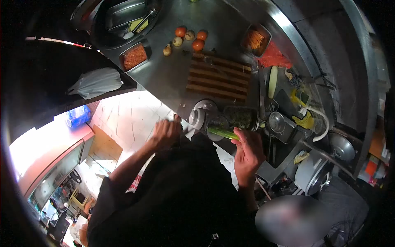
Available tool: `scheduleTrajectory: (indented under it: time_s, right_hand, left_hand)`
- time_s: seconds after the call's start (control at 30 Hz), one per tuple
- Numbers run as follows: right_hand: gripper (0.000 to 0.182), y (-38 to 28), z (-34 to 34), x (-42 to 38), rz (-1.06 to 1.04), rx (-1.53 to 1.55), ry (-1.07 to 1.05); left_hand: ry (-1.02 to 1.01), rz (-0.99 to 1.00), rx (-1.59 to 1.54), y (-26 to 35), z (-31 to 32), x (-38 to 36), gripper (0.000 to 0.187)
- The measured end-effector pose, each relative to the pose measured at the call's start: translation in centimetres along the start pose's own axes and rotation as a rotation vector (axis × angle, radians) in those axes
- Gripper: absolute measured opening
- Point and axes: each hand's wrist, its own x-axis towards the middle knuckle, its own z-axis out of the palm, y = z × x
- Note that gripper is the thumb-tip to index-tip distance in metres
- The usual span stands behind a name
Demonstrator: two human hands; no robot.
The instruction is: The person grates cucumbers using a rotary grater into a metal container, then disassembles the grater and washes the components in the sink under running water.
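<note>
My right hand (248,154) pinches a long bright green vegetable piece (222,132) between thumb and fingers. Its far end lies over a round clear bowl or disc (217,122) at the counter's front edge. Just left of that sits a rounded grey-white appliance part (198,118). My left hand (167,133) is closed beside this part, fingers curled; what they grip is hidden. Behind the green piece stands a metal tray (257,116) holding chopped dark greens (241,117).
A striped wooden cutting board (218,79) lies beyond the appliance. Farther back are tomatoes (198,44), onions (177,41), a tray of minced red food (134,57) and a container of orange strips (256,40). A strainer (277,122) and white faucet (325,123) are right; a blurred person (345,206) is lower right.
</note>
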Motion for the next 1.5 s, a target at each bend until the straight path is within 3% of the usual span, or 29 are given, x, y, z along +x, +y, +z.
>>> scheduleTrajectory:
  time_s: [0.03,0.07,0.1,0.17,0.2,0.23,0.27,0.33,0.4,0.5,0.6,0.67,0.73,0.8,0.87,1.0,1.07,1.1,1.17,1.23,1.3,1.37,1.4,1.43,1.5]
  right_hand:
    - [0.044,0.0,0.2,-0.1,0.024,0.009,0.010]
    - [0.044,-0.2,0.4,-0.1,0.033,0.015,0.001]
    - [0.044,-0.4,0.5,-0.1,0.045,0.018,-0.006]
    - [0.045,-0.3,0.7,-0.1,0.035,0.011,-0.011]
    - [0.045,0.2,1.0,-0.3,0.017,0.009,-0.010]
    - [0.045,0.5,1.3,-0.3,-0.005,0.011,-0.004]
    - [0.045,0.5,1.4,-0.3,-0.016,0.015,-0.009]
    - [0.045,0.4,1.5,-0.2,-0.030,0.017,-0.009]
    - [0.046,0.0,1.4,-0.3,0.029,0.066,-0.022]
    - [0.048,-0.9,1.8,-0.9,0.056,0.037,-0.051]
    - [0.052,-0.9,2.2,-1.6,0.064,0.033,-0.033]
    - [0.058,-0.7,3.0,-2.7,0.055,0.105,0.009]
    - [0.062,-1.0,2.6,-2.7,0.029,0.050,-0.013]
    - [0.062,-0.8,2.1,-2.0,0.030,0.117,0.001]
    - [0.064,-0.3,2.3,-2.6,0.051,0.190,0.015]
    - [0.063,0.7,2.9,-2.9,0.072,0.183,0.011]
    - [0.062,0.7,2.8,-2.6,0.121,0.197,-0.068]
    - [0.062,0.7,2.9,-2.8,0.153,0.205,-0.110]
    - [0.062,0.9,3.4,-3.5,0.138,0.194,-0.031]
    - [0.060,1.0,3.7,-4.0,0.133,0.204,0.030]
    - [0.056,1.2,3.4,-4.4,0.133,0.228,0.061]
    - [0.050,1.3,2.7,-4.3,0.122,0.149,-0.011]
    - [0.048,1.3,2.4,-4.3,0.112,0.105,-0.049]
    - [0.045,1.4,3.0,-4.8,0.113,0.130,0.035]
    - [0.047,1.5,2.8,-4.4,0.149,0.180,-0.021]
  left_hand:
    - [0.040,0.021,0.033,-1.8,5.1,0.8,0.019]
    - [0.231,-0.085,-0.033,-3.8,12.1,2.5,0.021]
    - [-0.133,-0.147,0.022,-5.4,10.9,7.3,0.021]
    - [0.103,-0.027,0.080,-7.2,7.5,14.3,0.020]
    - [-0.090,-0.108,0.013,-6.5,3.3,17.8,0.020]
    - [-0.054,-0.060,0.010,-5.7,-1.6,19.0,0.019]
    - [-0.020,-0.008,0.011,-4.3,-5.7,18.6,0.017]
    - [0.373,0.117,-0.144,-1.1,-10.7,13.3,0.012]
    - [0.276,0.085,-0.175,1.2,-13.8,9.1,0.011]
    - [-0.063,0.126,-0.293,1.6,-10.6,2.7,0.006]
    - [-0.116,0.103,-0.288,-0.1,-2.8,1.1,0.011]
    - [0.073,0.047,-0.122,-3.8,9.0,-0.3,0.014]
    - [-0.290,0.003,-0.154,-8.8,13.9,5.3,0.013]
    - [-0.196,0.092,0.014,-9.3,7.9,14.1,0.014]
    - [-0.319,-0.094,-0.318,-7.8,-1.4,19.2,0.013]
    - [-0.157,0.132,-0.257,-1.0,-13.5,14.2,0.012]
    - [-0.669,-0.290,-0.899,-0.9,-14.5,10.1,0.019]
    - [-0.648,-0.084,-0.615,-0.5,-13.9,6.8,0.022]
    - [-0.369,-0.111,-0.501,1.0,-8.1,-0.3,0.012]
    - [-0.340,0.054,-0.249,-0.8,-0.2,-3.5,0.010]
    - [-0.376,0.189,0.014,-5.1,8.8,-3.2,0.008]
    - [-0.368,0.284,0.211,-12.2,15.8,1.5,0.007]
    - [-0.277,0.388,0.117,-15.4,16.8,5.7,0.010]
    - [-0.292,0.273,0.087,-14.9,13.5,9.4,0.013]
    - [-0.304,0.042,0.027,-13.1,5.7,17.7,0.018]
